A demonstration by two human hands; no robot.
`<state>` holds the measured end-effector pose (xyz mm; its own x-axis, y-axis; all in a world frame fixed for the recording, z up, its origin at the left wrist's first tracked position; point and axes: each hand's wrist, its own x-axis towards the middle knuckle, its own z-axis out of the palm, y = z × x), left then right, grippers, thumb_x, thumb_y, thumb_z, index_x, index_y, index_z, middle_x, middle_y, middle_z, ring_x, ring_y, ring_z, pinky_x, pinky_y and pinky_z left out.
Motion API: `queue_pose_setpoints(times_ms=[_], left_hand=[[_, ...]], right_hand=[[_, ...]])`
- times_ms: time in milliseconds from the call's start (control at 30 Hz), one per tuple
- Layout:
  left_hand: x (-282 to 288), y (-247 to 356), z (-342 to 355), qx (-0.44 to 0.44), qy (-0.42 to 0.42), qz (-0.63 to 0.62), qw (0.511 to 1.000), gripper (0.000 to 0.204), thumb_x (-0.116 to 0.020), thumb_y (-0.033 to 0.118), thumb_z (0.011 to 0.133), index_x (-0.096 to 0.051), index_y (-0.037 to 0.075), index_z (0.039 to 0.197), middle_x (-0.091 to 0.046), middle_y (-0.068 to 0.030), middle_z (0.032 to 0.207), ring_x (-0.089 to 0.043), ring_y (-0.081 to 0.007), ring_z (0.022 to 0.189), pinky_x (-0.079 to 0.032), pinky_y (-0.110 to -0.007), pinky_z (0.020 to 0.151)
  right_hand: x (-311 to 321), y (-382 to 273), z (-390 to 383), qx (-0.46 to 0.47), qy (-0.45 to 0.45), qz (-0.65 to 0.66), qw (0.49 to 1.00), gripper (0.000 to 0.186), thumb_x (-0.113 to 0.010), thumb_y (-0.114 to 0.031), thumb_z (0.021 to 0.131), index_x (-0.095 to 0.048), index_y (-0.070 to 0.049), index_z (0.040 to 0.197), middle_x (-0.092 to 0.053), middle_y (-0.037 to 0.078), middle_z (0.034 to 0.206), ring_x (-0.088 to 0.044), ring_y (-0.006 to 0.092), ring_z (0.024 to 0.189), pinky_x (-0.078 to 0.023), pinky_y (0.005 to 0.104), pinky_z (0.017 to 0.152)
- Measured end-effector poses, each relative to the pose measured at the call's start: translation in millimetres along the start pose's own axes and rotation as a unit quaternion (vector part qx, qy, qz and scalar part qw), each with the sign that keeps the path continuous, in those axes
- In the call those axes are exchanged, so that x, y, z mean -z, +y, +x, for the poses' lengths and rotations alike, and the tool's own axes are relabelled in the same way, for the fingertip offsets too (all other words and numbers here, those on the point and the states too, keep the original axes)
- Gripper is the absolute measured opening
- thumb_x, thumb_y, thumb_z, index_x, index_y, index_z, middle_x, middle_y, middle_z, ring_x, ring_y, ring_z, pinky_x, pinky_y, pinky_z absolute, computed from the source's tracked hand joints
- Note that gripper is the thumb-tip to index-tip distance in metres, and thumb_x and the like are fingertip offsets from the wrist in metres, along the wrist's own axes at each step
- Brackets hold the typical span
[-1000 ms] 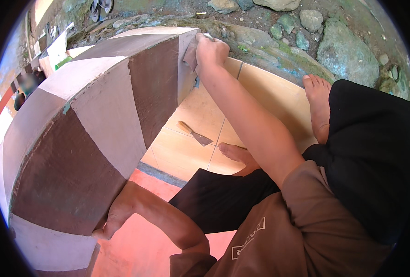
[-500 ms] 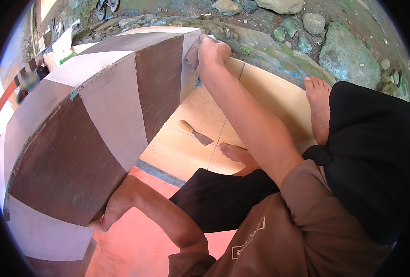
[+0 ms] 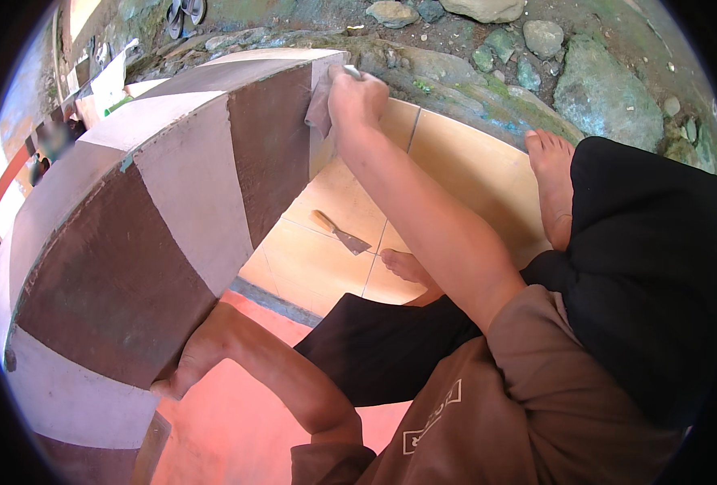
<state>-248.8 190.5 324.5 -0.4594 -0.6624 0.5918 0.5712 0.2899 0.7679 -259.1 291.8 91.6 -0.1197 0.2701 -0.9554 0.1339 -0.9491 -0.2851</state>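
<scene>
At the far end of the striped wall (image 3: 187, 190), the right hand (image 3: 359, 99) holds a brownish sheet (image 3: 318, 113) in closed fingers; a slackened grip could let it slip. Left hand (image 3: 200, 354), at the wall's lower edge: finger closure hidden. A careless foot (image 3: 409, 267) could strike the scraper (image 3: 341, 232) alongside.

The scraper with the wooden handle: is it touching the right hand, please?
Apart. The head view shows the scraper lying on the floor tiles, with bare tile visible between it and the right hand, which holds a cloth.
</scene>
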Motion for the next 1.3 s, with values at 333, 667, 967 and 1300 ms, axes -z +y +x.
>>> queue_pose_setpoints(times_ms=[333,667,967,1300], left_hand=[[-1,-4,4,-0.014,0.004,-0.006,1.000,0.011,-0.058,0.019,0.085,-0.066,0.014,0.079,-0.056,0.0044,0.082,-0.053,-0.0146,0.078,-0.042,-0.037,0.068],[10,-18,16,-0.059,-0.016,0.020,0.998,0.013,-0.055,0.021,0.084,-0.063,0.013,0.076,-0.051,0.0045,0.078,-0.050,-0.0153,0.075,-0.040,-0.036,0.068],[5,-17,8,-0.067,-0.017,0.023,0.997,0.017,-0.055,0.025,0.084,-0.063,0.012,0.079,-0.054,0.0023,0.083,-0.052,-0.0163,0.080,-0.041,-0.037,0.071],[3,-19,5,-0.064,-0.028,0.027,0.997,0.022,-0.054,0.029,0.085,-0.064,0.010,0.083,-0.057,0.0000,0.088,-0.053,-0.0174,0.085,-0.042,-0.038,0.075]], right_hand=[[13,12,57,0.104,0.035,-0.221,0.969,0.025,-0.071,-0.017,0.087,-0.071,0.005,0.097,-0.072,0.024,0.103,-0.072,0.0377,0.098,-0.057,0.0427,0.084],[11,20,62,0.144,0.039,-0.194,0.970,0.022,-0.071,-0.015,0.087,-0.072,0.005,0.097,-0.073,0.024,0.101,-0.071,0.0386,0.099,-0.057,0.0433,0.086],[6,9,62,0.152,0.052,-0.190,0.969,0.021,-0.072,-0.014,0.086,-0.072,0.005,0.097,-0.073,0.023,0.100,-0.072,0.0369,0.097,-0.057,0.0429,0.084],[13,11,78,0.187,0.047,-0.206,0.960,0.019,-0.073,-0.012,0.084,-0.073,0.002,0.097,-0.074,0.022,0.100,-0.072,0.0354,0.094,-0.055,0.0410,0.086]])
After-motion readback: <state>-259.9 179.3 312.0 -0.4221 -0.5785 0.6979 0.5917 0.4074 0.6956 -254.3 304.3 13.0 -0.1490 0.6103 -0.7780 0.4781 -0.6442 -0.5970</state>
